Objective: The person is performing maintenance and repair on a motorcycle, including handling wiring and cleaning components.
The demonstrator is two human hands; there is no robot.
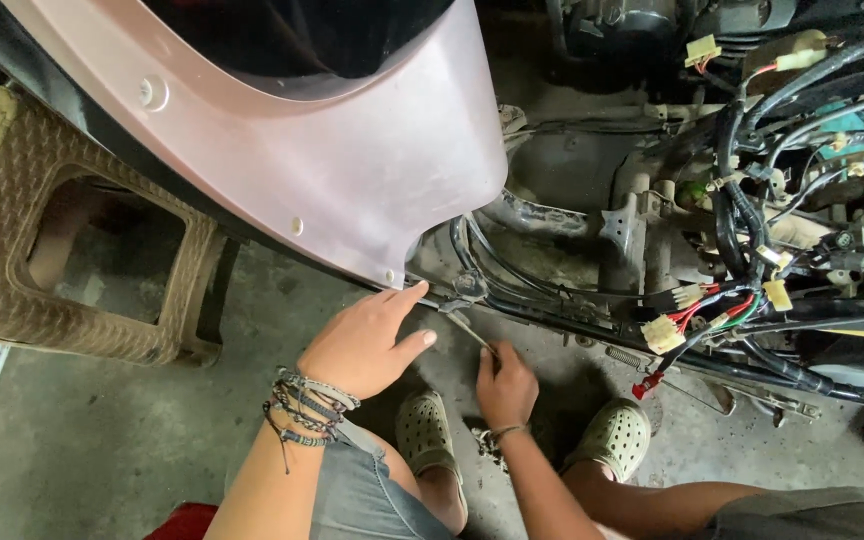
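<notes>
1. Seen from above, a person squats on a grey concrete floor (102,440) beside a partly stripped scooter, both bare hands at its lower frame.
2. The left hand (362,345) lies palm down with fingers loosely together and the thumb held apart. Its fingertips rest at the bottom edge of a pale pink body panel (352,170), apparently steadying that spot while the other hand works.
3. The right hand (505,385) is closed in a fist around the handle end of a slim metal tool (464,322), likely a screwdriver. The shaft slants up and left to a fastener on the dark frame rail (572,325), just below the panel's corner; the fist grip suits turning or pushing.
4. The tool therefore sits between the two hands, its tip close beside the left fingertips.
5. Several cord and bead bracelets (310,405) circle the left wrist; one thin band circles the right wrist.
6. Two olive-green clogs (617,435) are planted close under the work, feet apart for balance.
7. A loose wiring harness (742,210) hangs on the right, with at least four cream plug connectors (662,333) dangling unplugged.
8. One brown woven-pattern plastic stool (62,250) stands at the left, apparently propping the panel side.
9. Three small fastener points show on the pink panel.
</notes>
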